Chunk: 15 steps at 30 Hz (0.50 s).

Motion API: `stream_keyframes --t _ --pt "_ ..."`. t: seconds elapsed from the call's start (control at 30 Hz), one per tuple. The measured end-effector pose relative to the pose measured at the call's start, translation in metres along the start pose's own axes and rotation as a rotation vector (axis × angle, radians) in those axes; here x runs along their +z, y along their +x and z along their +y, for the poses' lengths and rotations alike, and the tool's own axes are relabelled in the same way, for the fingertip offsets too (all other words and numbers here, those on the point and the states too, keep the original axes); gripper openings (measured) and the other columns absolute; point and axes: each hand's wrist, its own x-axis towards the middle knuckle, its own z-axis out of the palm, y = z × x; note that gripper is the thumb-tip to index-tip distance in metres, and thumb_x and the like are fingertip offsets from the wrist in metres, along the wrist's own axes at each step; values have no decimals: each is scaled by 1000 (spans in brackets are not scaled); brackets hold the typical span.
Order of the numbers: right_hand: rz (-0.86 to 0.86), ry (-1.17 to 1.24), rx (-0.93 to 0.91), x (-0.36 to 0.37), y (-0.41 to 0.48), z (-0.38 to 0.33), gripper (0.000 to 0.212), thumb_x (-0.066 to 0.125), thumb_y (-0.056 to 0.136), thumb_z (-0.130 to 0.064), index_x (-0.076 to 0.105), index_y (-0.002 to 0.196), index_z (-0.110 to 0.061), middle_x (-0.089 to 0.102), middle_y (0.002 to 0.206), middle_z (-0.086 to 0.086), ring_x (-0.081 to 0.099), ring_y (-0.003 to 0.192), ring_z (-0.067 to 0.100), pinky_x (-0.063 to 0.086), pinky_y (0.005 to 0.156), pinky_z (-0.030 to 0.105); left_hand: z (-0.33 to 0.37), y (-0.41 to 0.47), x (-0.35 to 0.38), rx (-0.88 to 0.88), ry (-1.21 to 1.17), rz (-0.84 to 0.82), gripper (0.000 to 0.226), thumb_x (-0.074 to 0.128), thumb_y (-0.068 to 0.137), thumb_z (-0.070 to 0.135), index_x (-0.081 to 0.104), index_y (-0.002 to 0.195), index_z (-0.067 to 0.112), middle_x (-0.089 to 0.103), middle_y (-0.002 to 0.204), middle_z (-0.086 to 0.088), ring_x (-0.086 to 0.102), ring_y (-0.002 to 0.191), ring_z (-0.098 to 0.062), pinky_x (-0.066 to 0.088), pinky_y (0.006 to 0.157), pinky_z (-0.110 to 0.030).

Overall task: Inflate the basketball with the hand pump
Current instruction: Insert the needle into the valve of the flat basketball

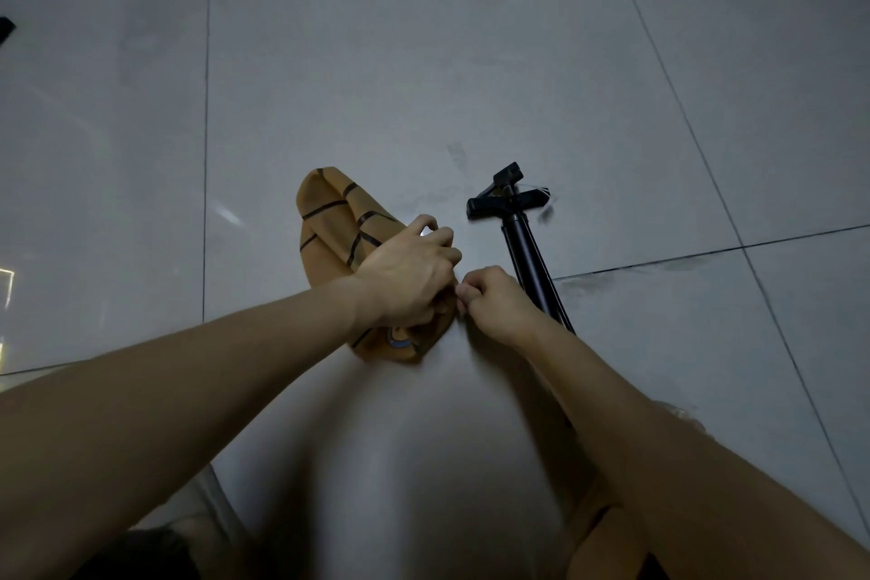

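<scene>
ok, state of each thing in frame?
basketball: deflated, folded flat on the floor.
hand pump: lying on the floor right of the basketball, not held; no link to the ball visible.
left hand: grips the basketball's near part.
right hand: fingers curled at the basketball's edge; what it pinches is unclear.

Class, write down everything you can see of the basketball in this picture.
The basketball is deflated: a limp, folded, orange-brown skin with black seam lines and a bluish mark at its near end. It lies on the grey tiled floor, left of the black hand pump. The left hand grips its near part; the right hand, fingers curled, meets its right edge.
</scene>
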Motion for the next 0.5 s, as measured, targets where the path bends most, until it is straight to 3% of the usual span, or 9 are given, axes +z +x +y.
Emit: stream_keyframes --t 0.07,0.13,0.23,0.33,0.5 --pt "40 -68 -60 2 1 2 33 50 102 -17 58 71 -10 63 73 11 59 74 29 42 63 35 0 1 -1 -5 -21 -4 33 47 88 42 75 89 26 63 92 10 48 99 -17 31 103 -38" --pt "56 -95 -82 3 0 2 33 50 102 -18 55 71 -11 61 74 13 59 76 33 39 62 36 0 1 -1 -13 -39 -1 33 47 87 42 75 88 25 63 91 10 48 98 -17 32 104 -38" --pt "54 -81 -69 4 -1 1 34 49 103 -17 54 70 -12 59 72 10 57 74 30 34 56 33 1 1 0 -30 -46 1 32 47 87 42 75 88 25 63 90 10 48 97 -17 33 104 -39" --pt "45 -34 -4 5 2 -1 32 49 102 -17 61 77 -3 59 72 9 55 72 24 33 53 28 1 2 0 -30 -44 -15 34 45 87 41 74 89 25 63 92 10 48 98 -17 33 104 -40" --pt "35 -15 44 6 4 -4 31 49 103 -18 65 82 0 57 70 6 51 66 20 30 51 28 0 3 1 -37 -51 -18 30 49 85 39 75 89 26 65 93 10 48 98 -16 33 105 -40"
